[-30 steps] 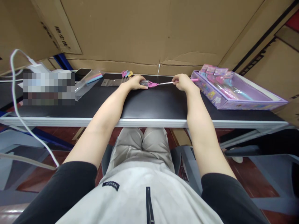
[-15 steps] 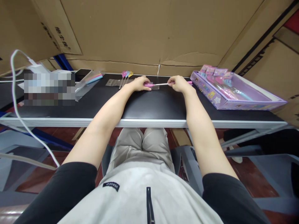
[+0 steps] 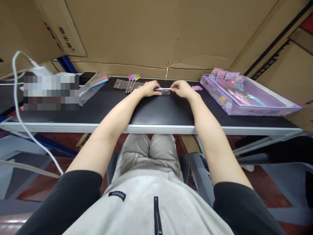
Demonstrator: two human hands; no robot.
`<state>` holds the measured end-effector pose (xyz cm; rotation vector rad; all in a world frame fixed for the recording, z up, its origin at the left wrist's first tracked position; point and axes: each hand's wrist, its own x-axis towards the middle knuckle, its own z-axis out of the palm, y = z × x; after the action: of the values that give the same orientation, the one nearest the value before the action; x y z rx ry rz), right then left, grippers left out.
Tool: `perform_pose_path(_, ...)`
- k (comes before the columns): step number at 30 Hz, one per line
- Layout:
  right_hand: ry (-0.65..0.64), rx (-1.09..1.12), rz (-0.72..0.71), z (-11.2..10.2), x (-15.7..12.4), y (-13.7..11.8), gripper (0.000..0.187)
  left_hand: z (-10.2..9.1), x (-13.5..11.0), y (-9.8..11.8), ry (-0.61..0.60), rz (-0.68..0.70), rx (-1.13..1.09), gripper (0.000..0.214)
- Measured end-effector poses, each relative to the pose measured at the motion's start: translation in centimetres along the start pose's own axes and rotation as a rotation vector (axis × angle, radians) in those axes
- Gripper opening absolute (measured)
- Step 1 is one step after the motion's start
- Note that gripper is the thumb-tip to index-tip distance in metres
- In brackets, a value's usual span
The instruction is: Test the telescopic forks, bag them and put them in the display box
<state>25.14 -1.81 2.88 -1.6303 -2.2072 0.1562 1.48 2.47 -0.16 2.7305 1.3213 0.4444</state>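
Observation:
My left hand (image 3: 152,88) is closed at the left end of a clear plastic sleeve (image 3: 165,92), close to the black tabletop. My right hand (image 3: 180,89) pinches the right end of a thin, light-coloured rod (image 3: 164,88), which runs along the sleeve toward my left fingers. It looks like a back scratcher, partly hidden by both hands. A pink piece (image 3: 197,88) shows just beyond my right hand; whether it joins the rod I cannot tell. Left of my left hand lie several back scratchers (image 3: 129,85) with pink, blue and yellow claw heads, over another clear sleeve (image 3: 119,84).
On the right stands a purple display box (image 3: 259,111) with packaged back scratchers (image 3: 234,86) at its left side. Clear-bagged coloured sticks (image 3: 99,82), a phone-like device (image 3: 87,78) and a white cable (image 3: 16,88) are on the left. Cardboard (image 3: 146,36) walls the back.
My right hand has moved slightly left, toward my left hand, and the rod showing between them is shorter. The pink handle near my left fingers is now mostly hidden.

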Motion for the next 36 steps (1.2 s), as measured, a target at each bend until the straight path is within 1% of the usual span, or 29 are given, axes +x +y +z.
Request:
perform_pose_path(4, -0.001, 0.036, -0.025, 0.4, -0.1, -0.8, 0.025, 0.7, 0.2, -0.2, 0.02, 0.029, -0.004, 0.044)
perform_pose_path(8, 0.0, 0.06, -0.031, 1.0, -0.1, -1.4, 0.023, 0.9, 0.2, -0.3, 0.046, 0.047, -0.008, 0.041)
perform_pose_path(17, 0.014, 0.056, -0.055, 2.5, 0.6, -1.2, 0.031, 0.9, 0.1, -0.2, 0.04, 0.046, -0.012, 0.039)
perform_pose_path(21, -0.004, 0.044, -0.046, 2.5, 0.8, -1.2, 0.03, 0.8, 0.0, 0.1, 0.031, 0.038, 0.003, 0.04)
perform_pose_path(25, 0.012, -0.029, -0.003, 1.2, 0.9, -0.1, 0.025, 0.7, -0.1, 0.2, 0.035, 0.033, -0.009, 0.041)
perform_pose_path(28, -0.011, -0.132, 0.074, 0.1, 0.8, 1.7, 0.016, 0.9, 0.1, -0.1, 0.043, 0.04, -0.021, 0.041)
perform_pose_path(31, -0.052, -0.195, 0.153, -0.4, 0.8, 3.4, 0.012, 1.0, 0.2, -0.4, 0.049, 0.048, -0.034, 0.04)
perform_pose_path(33, -0.078, -0.195, 0.177, -0.6, 0.7, 4.0, 0.011, 1.0, 0.1, -0.3, 0.042, 0.04, -0.034, 0.04)
perform_pose_path(36, -0.091, -0.157, 0.182, -0.6, 0.6, 4.1, 0.012, 0.5, -0.2, 0.4, 0.017, 0.019, -0.021, 0.042)
